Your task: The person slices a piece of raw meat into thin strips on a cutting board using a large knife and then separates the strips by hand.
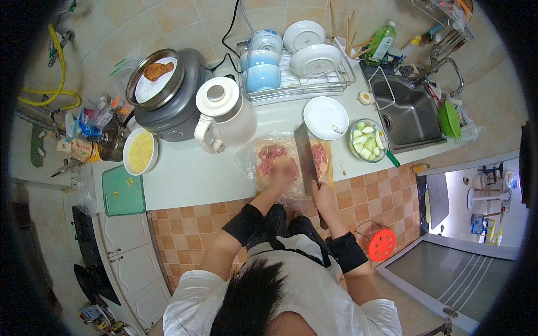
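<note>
Raw sliced meat [269, 156] lies on a plastic-covered cutting board [330, 168] near the counter's front edge. My left hand [284, 175], partly blurred, rests on the near part of this meat. In my right hand [323, 196] is the handle of a broad kitchen cleaver [307, 159], its long blade pointing away from me across the board. More raw meat [319, 156] shows to the right of the blade. Clear plastic film [248, 157] spreads past the board's left side. Beyond the cleaver's tip sits a white plate [326, 113].
Right of the board, a glass bowl of cut green vegetable pieces [366, 140] stands beside the sink [405, 111]. A white electric kettle [225, 111] and a dish rack [302, 86] are behind. Leftward are a bowl of yellow shreds [141, 151] and a green cutting board [123, 193].
</note>
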`<state>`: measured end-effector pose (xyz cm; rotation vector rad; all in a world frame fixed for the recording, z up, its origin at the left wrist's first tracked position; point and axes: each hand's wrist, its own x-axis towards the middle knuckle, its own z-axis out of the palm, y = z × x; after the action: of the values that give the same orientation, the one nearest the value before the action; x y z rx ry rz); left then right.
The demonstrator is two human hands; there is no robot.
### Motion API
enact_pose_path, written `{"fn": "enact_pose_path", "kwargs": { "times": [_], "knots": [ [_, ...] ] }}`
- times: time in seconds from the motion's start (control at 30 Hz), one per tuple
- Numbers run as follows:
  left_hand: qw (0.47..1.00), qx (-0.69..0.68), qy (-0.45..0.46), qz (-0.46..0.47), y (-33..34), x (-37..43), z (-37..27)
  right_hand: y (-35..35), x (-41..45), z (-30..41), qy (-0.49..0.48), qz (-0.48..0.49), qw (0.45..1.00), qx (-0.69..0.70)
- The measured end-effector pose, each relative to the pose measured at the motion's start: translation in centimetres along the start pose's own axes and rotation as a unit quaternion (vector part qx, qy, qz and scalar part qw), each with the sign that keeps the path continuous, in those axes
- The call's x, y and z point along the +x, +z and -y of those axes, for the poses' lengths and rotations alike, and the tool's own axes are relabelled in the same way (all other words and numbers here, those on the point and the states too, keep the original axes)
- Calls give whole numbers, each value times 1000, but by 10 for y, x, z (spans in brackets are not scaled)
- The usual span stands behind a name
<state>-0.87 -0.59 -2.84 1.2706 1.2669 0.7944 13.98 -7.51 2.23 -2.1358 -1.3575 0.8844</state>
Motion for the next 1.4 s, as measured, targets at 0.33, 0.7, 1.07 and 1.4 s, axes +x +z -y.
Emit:
{"fn": "enact_pose_path", "kwargs": {
  "times": [0.33,0.7,1.07,1.4],
  "knots": [
    [976,56,-163,129,-22,-20,-50,-3,0,2,-14,-4,1000,-19],
    [858,449,250,-3,-28,-29,-26,-17,-19,49,-32,18,997,-61],
    [807,489,327,55,-13,-22,-10,-6,-18,58,17,23,996,-80],
    [929,313,196,25,1,-6,2,5,-5,67,2,26,994,-103]
  ]
}}
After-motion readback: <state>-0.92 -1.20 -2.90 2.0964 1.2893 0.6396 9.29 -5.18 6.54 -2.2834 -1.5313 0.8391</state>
